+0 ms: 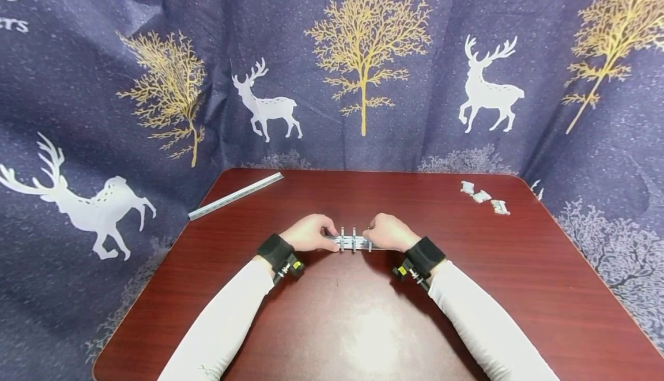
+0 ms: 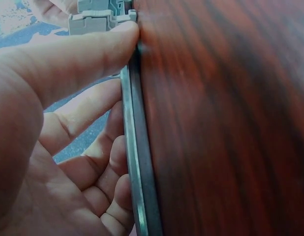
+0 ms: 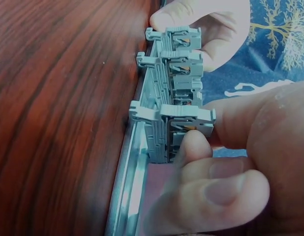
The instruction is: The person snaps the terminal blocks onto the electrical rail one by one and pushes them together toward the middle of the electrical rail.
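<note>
A metal DIN rail [image 1: 361, 243] lies crosswise at mid-table, with three grey terminal blocks standing upright across it. My left hand [image 1: 309, 233] grips the rail's left part, thumb on the near side by the leftmost block [image 3: 185, 37], fingers behind. The middle block [image 3: 186, 61] stands close beside that one. Farther right, my right hand [image 1: 390, 232] pinches the third block [image 3: 186, 114] between thumb and fingers. This block sits over the rail, its hooked foot at the near rail edge. In the left wrist view, my left thumb touches the foot of a block [image 2: 90, 22].
A second, longer slotted rail [image 1: 236, 196] lies at the table's back left. Several loose pale terminal blocks [image 1: 482, 196] lie at the back right. The red-brown wooden table [image 1: 332, 323] meets a dark patterned curtain [image 1: 394, 144] behind.
</note>
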Available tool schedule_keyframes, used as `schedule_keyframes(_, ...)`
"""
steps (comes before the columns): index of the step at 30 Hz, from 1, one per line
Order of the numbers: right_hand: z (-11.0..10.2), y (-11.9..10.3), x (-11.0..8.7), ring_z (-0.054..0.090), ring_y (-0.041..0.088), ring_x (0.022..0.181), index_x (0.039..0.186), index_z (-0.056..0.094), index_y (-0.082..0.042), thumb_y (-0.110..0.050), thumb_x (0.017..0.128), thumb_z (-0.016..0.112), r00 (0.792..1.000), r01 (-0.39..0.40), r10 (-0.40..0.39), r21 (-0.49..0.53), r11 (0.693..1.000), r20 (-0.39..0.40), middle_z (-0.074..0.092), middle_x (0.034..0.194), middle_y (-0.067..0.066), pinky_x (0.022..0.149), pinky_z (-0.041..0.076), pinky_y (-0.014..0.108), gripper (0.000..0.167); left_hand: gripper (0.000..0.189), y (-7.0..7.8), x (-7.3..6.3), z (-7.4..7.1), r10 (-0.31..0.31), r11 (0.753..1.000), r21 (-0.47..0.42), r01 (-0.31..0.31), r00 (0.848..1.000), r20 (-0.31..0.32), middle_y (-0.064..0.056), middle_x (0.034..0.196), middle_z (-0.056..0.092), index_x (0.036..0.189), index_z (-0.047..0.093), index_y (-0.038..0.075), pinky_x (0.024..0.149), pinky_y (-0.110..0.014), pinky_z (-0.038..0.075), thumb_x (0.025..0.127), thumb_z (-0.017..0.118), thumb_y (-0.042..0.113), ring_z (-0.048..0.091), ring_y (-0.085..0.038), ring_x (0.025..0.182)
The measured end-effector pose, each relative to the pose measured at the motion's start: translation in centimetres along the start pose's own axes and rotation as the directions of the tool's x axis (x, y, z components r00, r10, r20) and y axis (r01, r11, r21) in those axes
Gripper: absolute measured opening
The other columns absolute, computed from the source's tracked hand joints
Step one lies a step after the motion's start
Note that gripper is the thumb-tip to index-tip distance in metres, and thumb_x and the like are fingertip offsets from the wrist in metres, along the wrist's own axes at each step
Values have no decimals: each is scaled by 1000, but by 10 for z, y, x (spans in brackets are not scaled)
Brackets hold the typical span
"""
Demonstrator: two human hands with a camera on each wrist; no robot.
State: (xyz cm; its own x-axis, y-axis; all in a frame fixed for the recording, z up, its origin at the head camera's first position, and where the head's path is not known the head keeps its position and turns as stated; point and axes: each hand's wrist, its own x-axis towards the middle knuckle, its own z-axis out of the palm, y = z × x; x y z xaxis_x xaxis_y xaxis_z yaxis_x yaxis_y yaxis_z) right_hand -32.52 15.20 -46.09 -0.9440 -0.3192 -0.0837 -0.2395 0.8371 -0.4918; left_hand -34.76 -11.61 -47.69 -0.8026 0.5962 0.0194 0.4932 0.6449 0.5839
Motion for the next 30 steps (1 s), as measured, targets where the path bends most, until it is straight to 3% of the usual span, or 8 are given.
schedule_keyframes(16, 1, -7, -7, 31, 14, 53, 58, 51, -20, -23, 99, 66, 999, 27, -28, -13, 1000, -27, 33, 55, -8, 59, 28, 33, 44, 23, -4, 1, 1, -5, 1000, 2, 5, 1000, -2, 8, 92, 71, 101, 81, 19, 77, -32, 52, 88, 97, 30, 61, -13, 83)
schedule_keyframes(22, 2, -7, -8, 41, 15, 55, 61, 53, -22, -25, 97, 66, 998, 33, -35, -35, 999, -56, 41, 56, -9, 62, 36, 33, 39, 23, -5, 2, 1, 10, 1000, 9, -10, 1000, -5, 9, 93, 71, 101, 82, 19, 79, -32, 52, 87, 97, 31, 61, -13, 84)
schedule_keyframes(30, 3, -5, -9, 38, 14, 55, 62, 52, -21, -25, 98, 66, 998, 31, -32, -17, 999, -45, 40, 57, -8, 61, 33, 33, 39, 23, -2, 0, 0, 12, 1000, 11, -12, 1000, -6, 8, 92, 71, 101, 83, 19, 79, -32, 51, 87, 97, 30, 60, -14, 85)
